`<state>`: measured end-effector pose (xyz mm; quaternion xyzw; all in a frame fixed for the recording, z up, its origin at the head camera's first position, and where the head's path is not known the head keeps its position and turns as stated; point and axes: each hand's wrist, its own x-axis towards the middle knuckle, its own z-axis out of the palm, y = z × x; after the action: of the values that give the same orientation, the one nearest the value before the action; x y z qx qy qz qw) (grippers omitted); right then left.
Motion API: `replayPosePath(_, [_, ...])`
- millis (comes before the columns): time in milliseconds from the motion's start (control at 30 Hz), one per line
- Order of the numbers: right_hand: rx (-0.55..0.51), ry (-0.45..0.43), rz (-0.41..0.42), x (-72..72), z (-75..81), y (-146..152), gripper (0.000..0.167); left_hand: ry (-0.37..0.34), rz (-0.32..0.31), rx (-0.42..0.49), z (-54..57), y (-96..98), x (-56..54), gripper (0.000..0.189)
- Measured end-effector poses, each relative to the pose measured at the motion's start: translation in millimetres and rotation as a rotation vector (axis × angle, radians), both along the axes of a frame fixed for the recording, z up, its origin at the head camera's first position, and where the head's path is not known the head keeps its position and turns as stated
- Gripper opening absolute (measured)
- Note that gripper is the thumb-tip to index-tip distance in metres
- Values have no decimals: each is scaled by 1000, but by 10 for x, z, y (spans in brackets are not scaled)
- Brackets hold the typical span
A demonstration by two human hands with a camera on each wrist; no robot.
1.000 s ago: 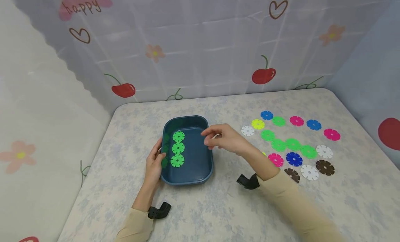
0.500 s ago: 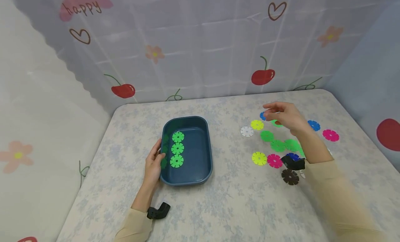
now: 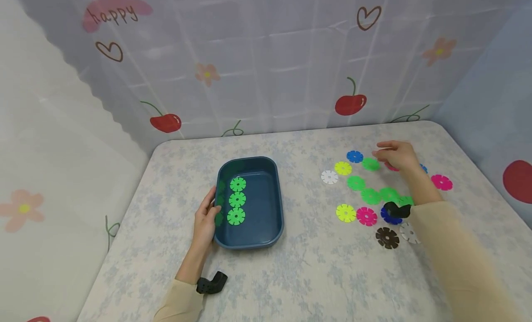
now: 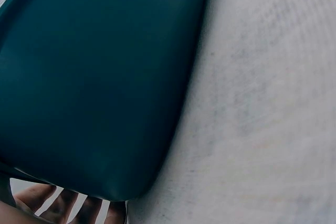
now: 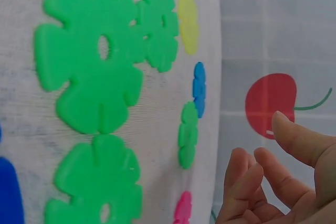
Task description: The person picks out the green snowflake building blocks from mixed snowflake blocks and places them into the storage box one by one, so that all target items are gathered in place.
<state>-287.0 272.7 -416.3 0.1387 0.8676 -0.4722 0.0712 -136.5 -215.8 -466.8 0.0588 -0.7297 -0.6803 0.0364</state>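
Observation:
A dark blue plastic tray [image 3: 262, 206] stands left of the table's middle. My left hand [image 3: 203, 224] grips its left side, thumb at the rim and fingers along the outer wall. Three green notched discs, like snowflake building pieces [image 3: 237, 200], lie in a column inside it. At the right, my right hand [image 3: 398, 154] hovers over the scattered discs, partly covering a pink disc [image 3: 390, 167] beside a green disc [image 3: 371, 164]. In the right wrist view the fingers [image 5: 242, 182] are loosely bent, apart from the thumb, with nothing between them.
Around the right arm lie yellow [image 3: 346, 213], pink [image 3: 366, 216], white [image 3: 329, 177], brown [image 3: 387, 238] and blue discs [image 3: 355, 156]. Several green discs [image 3: 371, 196] form a slanting row. A printed curtain [image 3: 266, 63] hangs behind the table.
My right hand has moved from the tray's right rim over to the discs on the right, then slightly further right. My left hand and the tray have stayed in place.

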Motion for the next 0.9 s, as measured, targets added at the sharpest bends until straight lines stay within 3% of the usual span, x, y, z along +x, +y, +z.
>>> replayPosePath(200, [10,-43,-29,-53,-203,15,61,-1,7,15,-10,8,6,56])
replayPosePath(400, [70,-90,-47,-56,-289,-12,61,-4,11,10,-13,9,4,57])
replayPosePath(900, [229,-24,23,27,-370,-53,59,-13,-1,12,-4,-7,3,56])
